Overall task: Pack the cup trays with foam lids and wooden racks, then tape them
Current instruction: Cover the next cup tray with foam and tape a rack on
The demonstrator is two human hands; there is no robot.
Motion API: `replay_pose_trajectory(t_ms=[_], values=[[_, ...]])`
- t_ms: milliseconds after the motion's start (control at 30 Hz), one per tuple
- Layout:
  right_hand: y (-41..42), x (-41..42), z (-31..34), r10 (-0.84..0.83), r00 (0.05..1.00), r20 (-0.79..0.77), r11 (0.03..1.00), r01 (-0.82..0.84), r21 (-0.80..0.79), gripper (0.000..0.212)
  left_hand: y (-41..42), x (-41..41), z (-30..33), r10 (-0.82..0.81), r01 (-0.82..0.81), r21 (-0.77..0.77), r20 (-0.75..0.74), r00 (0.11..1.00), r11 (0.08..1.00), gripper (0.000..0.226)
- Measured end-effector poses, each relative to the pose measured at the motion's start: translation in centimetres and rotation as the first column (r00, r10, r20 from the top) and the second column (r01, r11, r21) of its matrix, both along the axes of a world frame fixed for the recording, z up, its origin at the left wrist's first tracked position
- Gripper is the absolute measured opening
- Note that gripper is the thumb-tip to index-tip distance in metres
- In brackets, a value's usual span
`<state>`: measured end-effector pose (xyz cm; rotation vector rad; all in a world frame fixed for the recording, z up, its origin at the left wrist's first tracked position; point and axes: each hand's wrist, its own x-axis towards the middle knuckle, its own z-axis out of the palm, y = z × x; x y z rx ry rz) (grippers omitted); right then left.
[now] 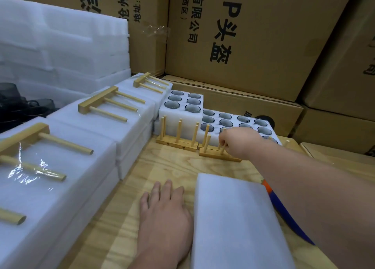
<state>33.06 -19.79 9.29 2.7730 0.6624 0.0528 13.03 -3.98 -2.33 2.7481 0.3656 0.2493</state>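
Observation:
My right hand [240, 141] reaches forward and pinches the pegs of a wooden rack [215, 154] standing upright on the wooden table [162, 167]. A second upright rack [177, 141] stands just left of it. Behind both lie open white foam cup trays [233, 122] with dark glass cups in their holes; one tray [182, 106] is stacked higher. My left hand [165, 212] rests flat on the table, fingers straight, beside a foam-covered tray [237, 218] in front of me. Packed foam trays with taped-on racks [105, 104] line the left side.
Stacked white foam sheets [60, 45] rise at the back left, with dark cups [24, 104] below them. Printed cardboard boxes [243, 35] wall in the back and right. An orange and blue object [284, 207] lies partly hidden under my right forearm.

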Motion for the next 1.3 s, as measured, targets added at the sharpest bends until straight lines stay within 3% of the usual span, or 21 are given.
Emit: replay_pose_trajectory(t_ms=[233, 600, 800, 1000, 1300], values=[[-0.4, -0.5, 1.0, 0.02, 0.997, 0.08, 1.0, -0.02, -0.01, 0.019, -0.1, -0.2, 0.1, 0.014, -0.014, -0.003, 0.007, 1.0, 1.0, 0.049], [-2.8, -3.7, 5.2, -0.002, 0.983, 0.181, 0.992, -0.021, 0.122, 0.017, -0.3, -0.7, 0.7, 0.017, -0.017, 0.001, -0.009, 1.0, 1.0, 0.05], [-4.5, -6.2, 7.2, -0.019, 0.979, 0.201, 0.96, -0.039, 0.279, 0.017, -0.4, -1.1, 1.0, 0.01, -0.009, 0.009, -0.017, 1.0, 1.0, 0.051], [-5.7, -10.3, 8.3, 0.02, 0.985, 0.171, 0.847, -0.108, 0.52, 0.006, -0.4, -1.2, 1.1, 0.012, -0.011, 0.015, -0.023, 1.0, 1.0, 0.051], [-6.9, -17.3, 7.1, 0.006, 0.997, -0.077, 0.604, 0.058, 0.795, 0.009, -0.5, -1.0, 0.8, 0.019, -0.019, 0.007, -0.021, 1.0, 1.0, 0.051]])
